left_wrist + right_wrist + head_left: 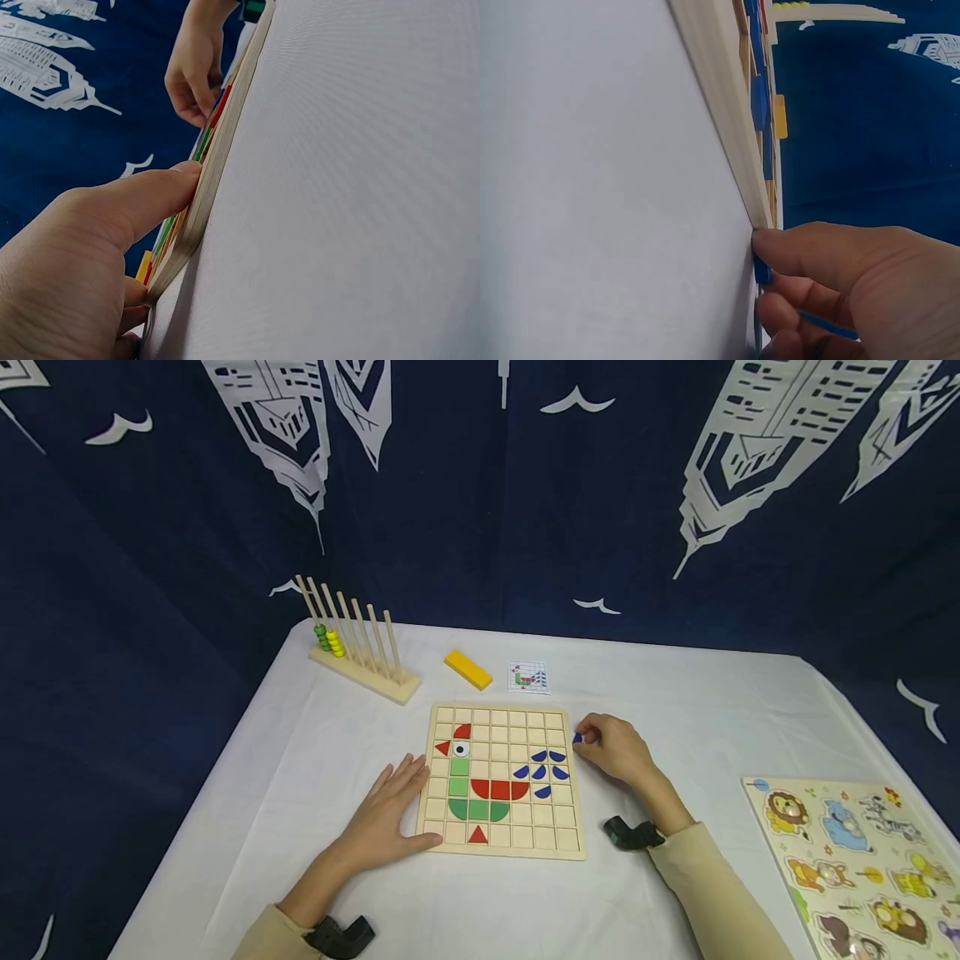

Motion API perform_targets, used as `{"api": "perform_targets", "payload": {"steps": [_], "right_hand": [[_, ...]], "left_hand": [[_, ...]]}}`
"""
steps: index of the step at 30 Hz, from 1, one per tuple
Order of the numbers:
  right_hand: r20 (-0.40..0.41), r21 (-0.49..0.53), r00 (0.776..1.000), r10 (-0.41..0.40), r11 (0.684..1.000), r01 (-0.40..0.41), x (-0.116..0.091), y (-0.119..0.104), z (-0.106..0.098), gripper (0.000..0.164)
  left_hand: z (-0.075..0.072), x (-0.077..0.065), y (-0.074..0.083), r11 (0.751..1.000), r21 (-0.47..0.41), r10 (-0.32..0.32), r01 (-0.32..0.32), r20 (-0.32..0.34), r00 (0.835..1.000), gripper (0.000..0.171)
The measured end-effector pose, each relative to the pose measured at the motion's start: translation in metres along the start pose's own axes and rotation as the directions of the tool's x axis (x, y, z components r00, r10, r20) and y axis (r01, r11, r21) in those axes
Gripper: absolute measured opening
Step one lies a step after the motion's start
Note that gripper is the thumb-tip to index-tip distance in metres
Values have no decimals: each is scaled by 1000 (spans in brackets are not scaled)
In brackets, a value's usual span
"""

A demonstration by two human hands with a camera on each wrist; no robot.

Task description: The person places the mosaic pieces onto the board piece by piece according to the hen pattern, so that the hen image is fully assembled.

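A square wooden grid board [498, 856] lies on the table with flat coloured pieces forming a bird: a red crest, an eye tile [461, 749], green and red body pieces and several blue half-round pieces [538, 772] at the right. My left hand [386, 814] rests along the board's left edge, fingers spread and thumb at the near corner. Just off the board's upper right edge, my right hand [617, 750] pinches a blue piece [577, 738] between thumb and fingers. In the right wrist view that blue piece [762, 270] is partly covered by the thumb.
Behind the board are a yellow block [468, 670] and a small pattern card [528, 677] showing a similar bird. A wooden peg stand [367, 672] with green and yellow beads is at the back left. An animal puzzle board [855, 868] lies at the right.
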State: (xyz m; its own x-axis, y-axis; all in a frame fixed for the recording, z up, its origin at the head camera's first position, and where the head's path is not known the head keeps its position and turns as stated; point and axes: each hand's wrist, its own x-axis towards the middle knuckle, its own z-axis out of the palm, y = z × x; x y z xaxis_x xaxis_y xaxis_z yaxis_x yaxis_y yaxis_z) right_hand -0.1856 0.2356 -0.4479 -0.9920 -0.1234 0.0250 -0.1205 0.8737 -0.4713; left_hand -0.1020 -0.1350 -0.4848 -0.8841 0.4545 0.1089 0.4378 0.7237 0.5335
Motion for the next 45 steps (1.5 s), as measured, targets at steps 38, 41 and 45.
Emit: {"api": "perform_targets", "payload": {"steps": [38, 41, 45], "right_hand": [[-51, 87, 985, -162, 982, 166, -58, -17, 3, 10], [-31, 94, 984, -175, 980, 177, -63, -21, 7, 11], [-18, 93, 983, -185, 978, 186, -65, -23, 10, 11]], "left_hand": [[0, 1, 2, 1000, 6, -13, 13, 3, 1000, 100], [-1, 1, 2, 1000, 5, -16, 16, 12, 1000, 99], [-1, 1, 2, 1000, -4, -19, 19, 23, 1000, 99]]}}
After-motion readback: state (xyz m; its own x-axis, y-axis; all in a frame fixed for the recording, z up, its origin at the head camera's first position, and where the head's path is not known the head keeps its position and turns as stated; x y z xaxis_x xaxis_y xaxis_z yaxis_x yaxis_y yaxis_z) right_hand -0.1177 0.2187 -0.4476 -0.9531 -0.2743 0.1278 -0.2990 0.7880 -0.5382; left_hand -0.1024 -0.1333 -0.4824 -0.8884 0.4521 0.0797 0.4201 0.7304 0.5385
